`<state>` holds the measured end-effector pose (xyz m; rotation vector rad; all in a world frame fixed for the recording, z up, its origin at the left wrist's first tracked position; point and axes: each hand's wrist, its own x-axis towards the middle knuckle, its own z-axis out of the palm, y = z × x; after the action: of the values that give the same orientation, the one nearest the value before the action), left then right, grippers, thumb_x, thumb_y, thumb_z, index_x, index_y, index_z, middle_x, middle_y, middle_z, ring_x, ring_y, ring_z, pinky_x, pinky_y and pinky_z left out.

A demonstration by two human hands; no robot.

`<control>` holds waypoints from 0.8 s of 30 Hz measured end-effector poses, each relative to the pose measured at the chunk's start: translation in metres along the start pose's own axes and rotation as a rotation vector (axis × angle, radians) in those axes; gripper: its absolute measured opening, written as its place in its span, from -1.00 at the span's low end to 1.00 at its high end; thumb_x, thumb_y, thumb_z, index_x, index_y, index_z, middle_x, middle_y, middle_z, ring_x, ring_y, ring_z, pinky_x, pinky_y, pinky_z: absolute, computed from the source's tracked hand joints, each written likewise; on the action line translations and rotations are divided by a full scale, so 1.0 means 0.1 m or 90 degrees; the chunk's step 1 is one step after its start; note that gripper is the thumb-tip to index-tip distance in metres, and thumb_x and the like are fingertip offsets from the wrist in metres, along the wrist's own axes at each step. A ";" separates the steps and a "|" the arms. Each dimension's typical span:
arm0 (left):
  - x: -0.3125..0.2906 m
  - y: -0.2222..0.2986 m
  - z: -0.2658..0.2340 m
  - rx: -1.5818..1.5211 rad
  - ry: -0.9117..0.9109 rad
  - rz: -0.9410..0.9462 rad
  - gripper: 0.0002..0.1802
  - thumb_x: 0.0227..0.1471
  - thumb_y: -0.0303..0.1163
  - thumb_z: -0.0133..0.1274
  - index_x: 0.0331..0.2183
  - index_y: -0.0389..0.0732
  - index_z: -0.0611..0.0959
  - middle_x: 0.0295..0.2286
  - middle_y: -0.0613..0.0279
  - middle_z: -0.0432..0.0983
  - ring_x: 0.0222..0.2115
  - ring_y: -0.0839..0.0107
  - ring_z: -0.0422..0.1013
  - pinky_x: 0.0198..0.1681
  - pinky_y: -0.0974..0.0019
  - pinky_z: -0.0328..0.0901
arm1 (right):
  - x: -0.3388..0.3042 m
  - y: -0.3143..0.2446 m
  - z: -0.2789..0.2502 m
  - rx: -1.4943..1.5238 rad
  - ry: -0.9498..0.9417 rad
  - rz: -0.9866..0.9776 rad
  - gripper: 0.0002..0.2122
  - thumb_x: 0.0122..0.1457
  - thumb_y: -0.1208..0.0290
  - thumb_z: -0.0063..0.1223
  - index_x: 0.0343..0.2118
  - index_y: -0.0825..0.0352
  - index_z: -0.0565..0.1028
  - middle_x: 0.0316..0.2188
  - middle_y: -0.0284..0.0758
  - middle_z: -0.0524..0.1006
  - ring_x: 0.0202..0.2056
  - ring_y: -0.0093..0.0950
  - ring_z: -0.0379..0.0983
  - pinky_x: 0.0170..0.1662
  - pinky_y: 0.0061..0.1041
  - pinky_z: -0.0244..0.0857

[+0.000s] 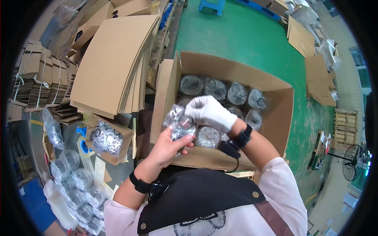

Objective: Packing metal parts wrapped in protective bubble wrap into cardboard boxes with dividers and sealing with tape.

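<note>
- Packing step in progress here: both hands are working one clear plastic bag [179, 122] holding a round, dark metal-looking part, held up just above the near wall of the big open carton [220, 157].
- The bare left hand [167, 147] is cupping the bag from below, grip closed around its lower half, thumb pressing on the front.
- The white-gloved right hand [208, 112] is coming over the top, fingers curled down onto the bag's upper edge. It looks like it's pinching or folding the loose plastic, but I can't tell how tight that grip is.
- Inside the carton, more bagged parts [222, 92] are already sitting in rows along the far wall, with a second row in front. There seems to be open room toward the near wall, right under the hands.
- My guess at what's next: tidying the bag's mouth, then lowering it into a free spot by the near wall. That needs the bag kept flat so it's sitting level with its neighbours.
- Left of the carton, a small open box [107, 138] is holding crinkly bagged pieces, and farther left a heap of bagged parts [76, 185] is lying there.
- Beyond that, on the far-left side of the carton, a stack of flat cardboard sheets [114, 63] is leaning. The floor past the carton is green [244, 39].
</note>
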<state>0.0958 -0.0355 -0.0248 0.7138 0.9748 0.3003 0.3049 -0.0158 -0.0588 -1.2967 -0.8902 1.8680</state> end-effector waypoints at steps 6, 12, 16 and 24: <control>-0.06 -0.09 -0.08 -0.077 -0.084 -0.027 -0.44 0.13 -0.50 0.07 0.15 -0.24 0.31 -0.08 -0.03 0.49 -0.20 0.34 0.51 -0.28 0.39 0.44 | 0.69 0.40 -0.32 0.148 0.241 -0.010 -0.84 0.17 0.36 0.16 -0.27 0.33 0.52 -0.51 -0.45 0.50 -0.61 -0.67 0.33 -0.60 -0.69 0.14; -0.06 -0.03 -0.08 -0.024 -0.112 -0.032 -0.53 0.21 -0.34 0.01 0.11 -0.27 0.36 -0.13 0.03 0.53 -0.24 0.38 0.53 -0.35 0.45 0.43 | 0.25 0.25 0.10 0.013 -0.243 0.098 -0.75 0.18 0.27 0.17 -0.21 0.36 0.56 -0.39 -0.42 0.57 -0.39 -0.66 0.42 -0.31 -0.62 0.33; -0.07 -0.10 -0.12 0.042 -0.144 -0.096 -0.67 0.24 -0.29 -0.02 -0.06 -0.32 0.49 -0.19 0.14 0.55 -0.32 0.43 0.54 -0.45 0.49 0.39 | 0.25 0.30 0.03 0.110 -0.091 0.001 -0.83 0.05 0.53 0.29 -0.30 0.39 0.55 -0.39 -0.39 0.60 -0.38 -0.64 0.49 -0.24 -0.62 0.40; -0.11 -0.13 -0.09 -0.039 -0.068 -0.124 -0.64 0.16 -0.37 0.07 -0.03 -0.31 0.48 -0.23 0.16 0.54 -0.34 0.39 0.54 -0.41 0.44 0.46 | 0.87 0.44 -0.37 0.067 0.202 -0.114 -0.75 0.10 0.38 0.25 -0.24 0.44 0.55 -0.39 -0.28 0.60 -0.36 -0.50 0.51 -0.25 -0.52 0.41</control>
<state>0.0814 -0.0469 -0.0299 0.5689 0.9214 0.1188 0.3106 0.0393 -0.1475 -1.3534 -0.7060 1.4990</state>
